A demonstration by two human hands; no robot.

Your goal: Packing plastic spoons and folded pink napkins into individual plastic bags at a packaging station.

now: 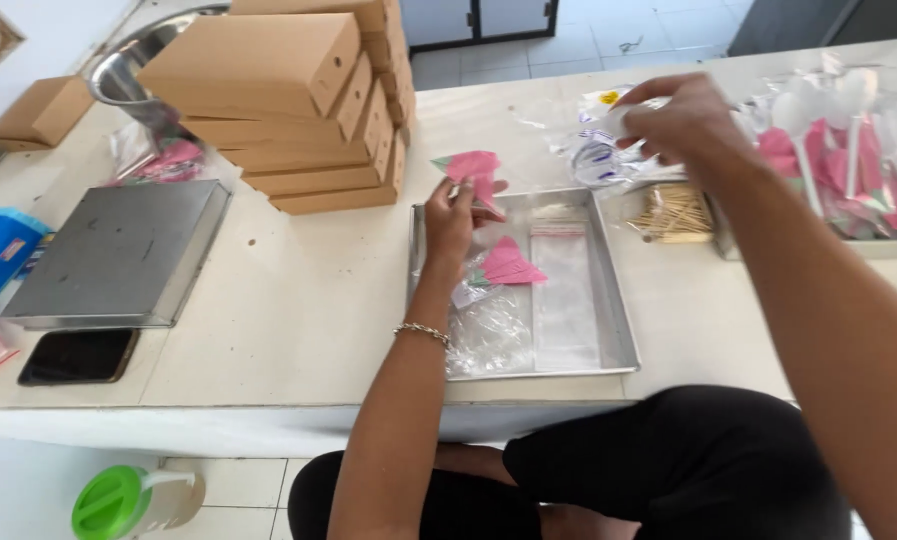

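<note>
We see the left hand [450,215] over the far rim of a shallow metal tray [618,335] near the desk's [288,300] front edge; its grip is closed on a folded pink napkin [471,166], pinched between fingers and thumb. A second pink napkin [513,265] lies in the tray among clear plastic sleeves [563,290]. The right hand [680,120] hovers farther back, fingers curled around a small white item by crinkled clear bags [593,155]; we cannot tell how tightly. Toothpicks [676,212] lie just beside it. Stacked cardboard boxes [298,100] stand at the back, an upturned steel tray [118,255] and a dark phone [78,356] toward the left edge.
</note>
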